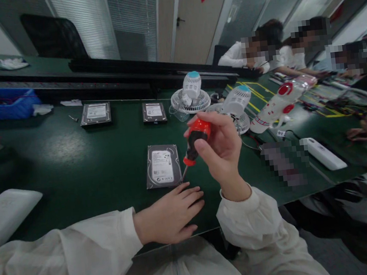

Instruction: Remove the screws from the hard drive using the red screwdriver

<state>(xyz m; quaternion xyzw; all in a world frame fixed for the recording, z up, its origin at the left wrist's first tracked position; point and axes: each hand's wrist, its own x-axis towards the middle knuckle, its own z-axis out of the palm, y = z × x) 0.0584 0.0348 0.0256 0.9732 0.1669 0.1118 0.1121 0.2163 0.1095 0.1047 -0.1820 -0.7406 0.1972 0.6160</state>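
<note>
A hard drive [162, 167] lies label up on the green table in front of me. My right hand [222, 148] is closed around the red and black handle of a screwdriver [196, 142]. The screwdriver slants down to the left, its tip at the drive's near right corner. Whether the tip sits in a screw is too small to tell. My left hand [175, 212] rests palm down at the table's front edge, fingers spread and pointing right. Its index finger lies close to the screwdriver tip and the drive's corner.
Farther back lie two more hard drives [96, 114] [154, 112] and a small screwdriver [73, 118]. White fans [193, 92] stand behind my right hand, beside a patterned bottle [278, 105]. A blue bin [1, 104] is at the left. Other people sit at the right; another person's hand shows far left.
</note>
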